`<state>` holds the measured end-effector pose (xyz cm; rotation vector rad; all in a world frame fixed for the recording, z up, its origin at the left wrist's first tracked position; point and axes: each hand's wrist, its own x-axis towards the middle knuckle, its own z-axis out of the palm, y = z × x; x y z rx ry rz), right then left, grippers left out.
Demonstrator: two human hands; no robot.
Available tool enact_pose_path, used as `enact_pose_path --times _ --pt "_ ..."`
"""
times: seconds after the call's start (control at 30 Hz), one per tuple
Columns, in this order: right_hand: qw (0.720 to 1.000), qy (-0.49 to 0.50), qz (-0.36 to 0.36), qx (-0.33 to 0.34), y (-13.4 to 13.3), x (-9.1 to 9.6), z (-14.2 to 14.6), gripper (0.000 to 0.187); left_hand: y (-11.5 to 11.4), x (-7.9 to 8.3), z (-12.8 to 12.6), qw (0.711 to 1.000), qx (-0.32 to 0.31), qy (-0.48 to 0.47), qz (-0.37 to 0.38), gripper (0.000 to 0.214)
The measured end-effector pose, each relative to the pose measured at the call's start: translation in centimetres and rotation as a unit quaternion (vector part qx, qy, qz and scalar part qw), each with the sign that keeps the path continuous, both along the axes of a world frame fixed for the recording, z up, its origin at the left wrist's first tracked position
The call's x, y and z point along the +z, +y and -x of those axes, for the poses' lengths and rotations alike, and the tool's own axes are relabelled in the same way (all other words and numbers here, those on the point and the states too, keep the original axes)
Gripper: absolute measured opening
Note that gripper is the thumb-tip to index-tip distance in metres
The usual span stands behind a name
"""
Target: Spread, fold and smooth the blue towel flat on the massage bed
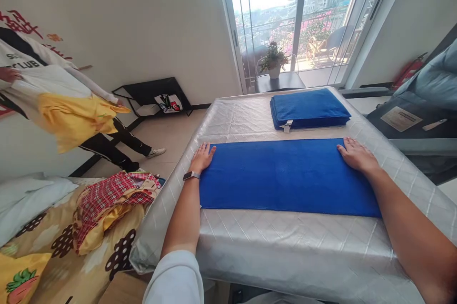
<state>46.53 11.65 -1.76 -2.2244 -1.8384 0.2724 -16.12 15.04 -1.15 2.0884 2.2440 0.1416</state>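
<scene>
A long blue towel (285,175) lies flat, spread lengthwise across a table with a silvery quilted cover (285,232). At its far left corner rests my left hand (203,157), fingers stretched out, with a dark watch (192,176) on the wrist. My right hand (357,154) lies flat on the far right corner, its fingers extended. Neither hand grips the cloth. Just beyond it sits a neat stack of folded blue towels (309,107) with a white tag at its front left.
To the left is a bed (96,266) with a red plaid cloth (110,199). A person (46,75) stands there holding a yellow cloth (78,116). A potted plant (274,63) stands on a chair behind the table; a dark padded jacket (428,89) hangs at right.
</scene>
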Motion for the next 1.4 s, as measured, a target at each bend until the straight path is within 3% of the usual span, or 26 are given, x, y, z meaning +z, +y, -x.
enact_pose_path --times 0.13,0.27,0.37,0.47,0.6,0.67,0.73,0.83,0.93,1.07,1.23,1.33,1.4 --pt "1.000 -0.009 -0.021 0.003 -0.3 0.1 -0.3 0.069 -1.0 0.7 0.1 0.999 0.009 -0.004 -0.053 0.075" --pt "0.991 -0.044 -0.117 0.043 -1.1 1.5 1.3 0.064 -2.2 2.9 -1.6 0.987 0.006 -0.002 -0.161 0.062" --pt "0.979 -0.059 -0.169 0.093 -2.2 3.3 5.7 0.062 -3.4 5.0 -5.6 0.984 -0.059 -0.028 -0.168 0.050" --pt "0.961 -0.075 -0.186 0.189 -4.1 4.5 12.6 0.062 -5.2 5.8 -12.3 0.965 -0.189 -0.069 -0.167 0.050" --pt "0.940 -0.095 -0.166 0.284 -6.7 3.5 21.1 0.061 -7.6 3.8 -20.9 0.936 -0.321 -0.035 -0.139 0.065" --pt "0.951 -0.096 -0.111 0.271 -7.4 2.3 23.3 0.063 -8.3 2.2 -23.2 0.942 -0.322 -0.013 -0.095 0.069" --pt "0.964 -0.096 -0.057 0.243 -7.6 1.4 24.1 0.065 -8.7 0.9 -23.9 0.950 -0.306 -0.007 -0.058 0.072" --pt "0.971 -0.098 -0.011 0.216 -7.7 1.0 22.9 0.071 -9.4 0.3 -22.4 0.955 -0.293 -0.013 -0.038 0.076" --pt "0.978 -0.102 0.021 0.182 -8.3 1.2 19.1 0.077 -10.5 0.5 -18.6 0.958 -0.285 -0.014 -0.022 0.080" --pt "0.989 -0.103 0.036 0.096 -10.1 0.7 10.3 0.080 -12.6 0.3 -10.2 0.971 -0.238 0.008 -0.002 0.080" --pt "0.995 -0.092 0.025 -0.012 -12.5 -0.6 -0.4 0.083 -14.6 -0.7 0.7 0.996 -0.083 0.028 0.003 0.080" --pt "0.996 -0.087 0.018 -0.030 -13.7 -0.3 -2.8 0.082 -14.9 -0.9 3.7 0.999 -0.047 0.014 0.017 0.080" --pt "0.995 -0.095 0.003 -0.040 -14.3 0.4 -2.4 0.082 -14.7 -0.5 3.6 0.999 -0.039 0.010 0.019 0.082"
